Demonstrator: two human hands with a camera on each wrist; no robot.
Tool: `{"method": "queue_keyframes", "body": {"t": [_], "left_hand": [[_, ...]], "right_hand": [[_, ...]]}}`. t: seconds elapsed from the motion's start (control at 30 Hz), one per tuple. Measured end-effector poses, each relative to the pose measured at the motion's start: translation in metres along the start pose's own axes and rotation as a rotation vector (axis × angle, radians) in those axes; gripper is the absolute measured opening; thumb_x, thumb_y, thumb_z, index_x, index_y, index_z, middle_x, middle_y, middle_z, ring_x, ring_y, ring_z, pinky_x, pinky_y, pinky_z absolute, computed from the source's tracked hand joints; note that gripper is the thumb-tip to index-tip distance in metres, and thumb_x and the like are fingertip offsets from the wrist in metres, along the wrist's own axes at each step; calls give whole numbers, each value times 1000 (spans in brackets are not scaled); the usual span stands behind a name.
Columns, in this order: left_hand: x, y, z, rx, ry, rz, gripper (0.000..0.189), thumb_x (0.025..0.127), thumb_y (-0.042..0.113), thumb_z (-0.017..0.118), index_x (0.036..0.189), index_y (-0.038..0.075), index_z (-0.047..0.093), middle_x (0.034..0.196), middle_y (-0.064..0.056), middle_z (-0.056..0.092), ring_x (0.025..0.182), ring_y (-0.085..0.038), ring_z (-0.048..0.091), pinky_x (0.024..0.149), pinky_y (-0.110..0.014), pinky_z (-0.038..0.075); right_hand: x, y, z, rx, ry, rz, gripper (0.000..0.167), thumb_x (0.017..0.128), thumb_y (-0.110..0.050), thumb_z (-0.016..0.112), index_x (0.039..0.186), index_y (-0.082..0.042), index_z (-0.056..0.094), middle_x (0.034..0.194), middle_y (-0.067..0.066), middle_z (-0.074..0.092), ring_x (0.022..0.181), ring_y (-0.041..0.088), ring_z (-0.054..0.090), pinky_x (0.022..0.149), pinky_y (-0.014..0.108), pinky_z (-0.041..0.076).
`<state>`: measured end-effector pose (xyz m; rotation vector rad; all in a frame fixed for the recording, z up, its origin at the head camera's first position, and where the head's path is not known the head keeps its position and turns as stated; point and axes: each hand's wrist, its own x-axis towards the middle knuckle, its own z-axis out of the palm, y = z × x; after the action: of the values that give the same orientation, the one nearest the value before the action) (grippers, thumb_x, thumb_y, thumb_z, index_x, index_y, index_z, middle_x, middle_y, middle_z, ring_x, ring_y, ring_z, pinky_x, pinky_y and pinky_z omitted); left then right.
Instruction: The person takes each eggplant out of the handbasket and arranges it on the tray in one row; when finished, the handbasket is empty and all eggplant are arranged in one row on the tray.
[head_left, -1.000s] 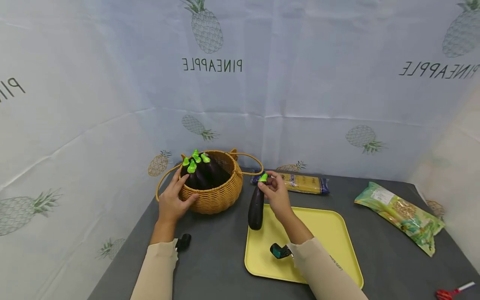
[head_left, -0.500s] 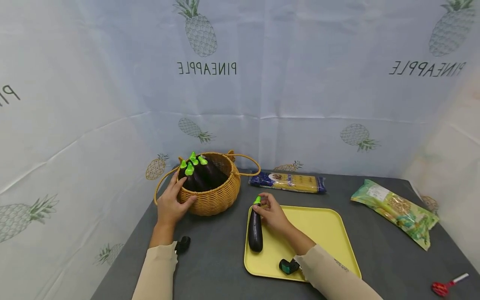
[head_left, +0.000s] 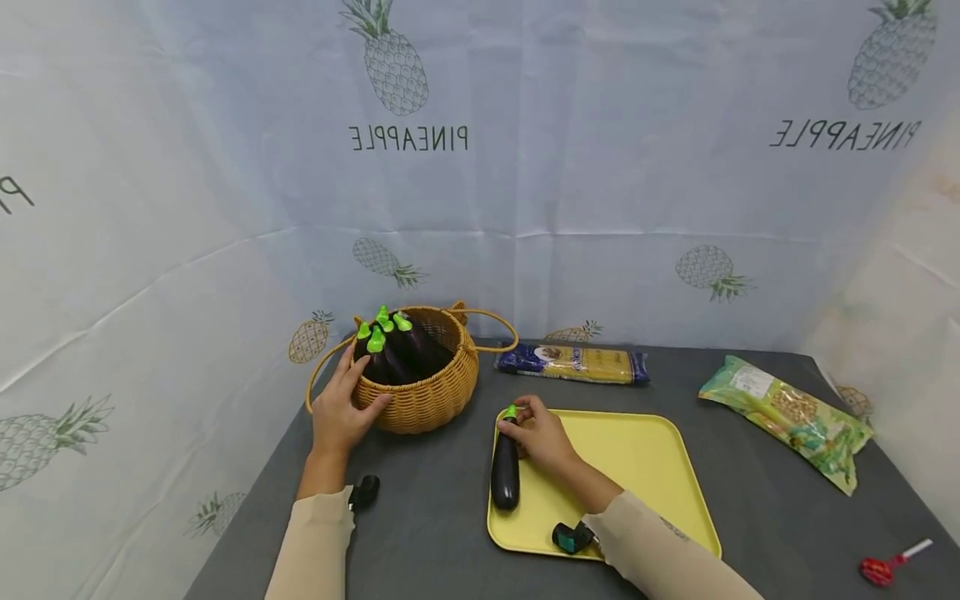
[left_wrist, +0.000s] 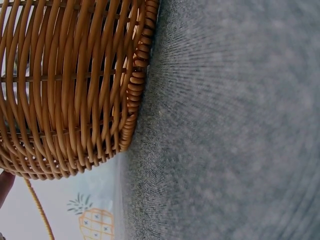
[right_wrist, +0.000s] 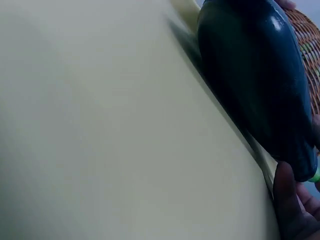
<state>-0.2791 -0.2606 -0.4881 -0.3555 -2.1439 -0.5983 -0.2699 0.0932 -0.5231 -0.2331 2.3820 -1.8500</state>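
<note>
"Pineapple-print cloth [head_left: 585, 183] behind, grey surface [head_left: 435, 508] below. What's changed by the yellow tray [head_left: 637, 454]?"
"Since a second ago, the eggplant [head_left: 506, 471] is lower, along its left edge, pinched by the right grip [head_left: 546, 437]."
"And the basket [head_left: 423, 408]?"
"Left of the tray, more eggplants [head_left: 408, 354] inside, the left grip [head_left: 337, 417] resting spread against it; surface shows between."
</note>
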Motion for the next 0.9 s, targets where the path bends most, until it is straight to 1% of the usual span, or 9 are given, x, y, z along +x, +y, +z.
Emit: {"method": "queue_keyframes", "body": {"t": [0.13,0.23,0.33,0.43,0.53,0.63,0.7,0.8,0.9], "left_hand": [[0,0,0,-9,2,-4,83,81,78,52,136,17,59,146,-11,47,107,-44,59,69,-59,49],[1,0,-1,-5,-7,-8,84,80,78,51,136,17,58,146,-10,47,107,-44,59,71,-59,49],[2,0,-3,-2,-23,-13,85,80,79,50,138,17,57,147,-10,46,109,-44,58,72,-59,49],[2,0,-4,0,-24,-10,86,80,80,49,137,17,58,147,-10,46,111,-44,58,73,-59,49],[3,-2,-3,2,-8,-2,86,80,80,50,135,15,59,146,-11,48,110,-43,58,70,-58,49],[2,-2,-2,6,-2,2,85,80,80,50,134,15,60,146,-10,48,108,-44,59,68,-58,49],[1,-2,-1,5,3,4,85,80,80,49,135,15,60,146,-10,48,108,-44,59,67,-57,49],[0,-1,-1,6,7,2,84,81,80,48,135,17,59,146,-10,48,109,-43,59,68,-57,49],[0,0,-1,9,5,-5,84,81,79,49,135,17,59,146,-10,47,110,-43,59,67,-56,50]], "right_hand": [[1,0,1,-47,26,9,54,85,-36,76,125,-8,51,95,9,56,59,20,57,50,35,50],[2,-1,-1,-49,49,31,58,86,-35,75,128,-5,49,95,9,56,59,20,59,49,35,49],[4,-4,-6,-49,73,32,60,86,-32,76,130,-3,47,95,9,56,59,20,60,49,35,49],[9,-13,-11,-68,94,19,62,86,-32,76,132,-3,46,97,9,58,64,20,62,52,35,51],[21,-31,-16,-67,118,-26,61,87,-34,75,133,-6,47,99,8,58,72,24,65,57,38,54],[37,-57,-17,-45,102,-131,54,89,-31,73,131,-10,48,100,7,57,78,28,65,64,41,55],[49,-78,-15,-76,75,-232,51,90,-31,72,131,-11,50,102,6,58,83,26,64,66,40,54],[70,-109,-6,-183,31,-388,47,91,-30,71,132,-14,53,106,5,59,89,18,62,70,36,53],[92,-134,11,-308,-15,-504,44,92,-30,69,132,-15,56,110,6,61,92,14,61,74,33,52]]}}
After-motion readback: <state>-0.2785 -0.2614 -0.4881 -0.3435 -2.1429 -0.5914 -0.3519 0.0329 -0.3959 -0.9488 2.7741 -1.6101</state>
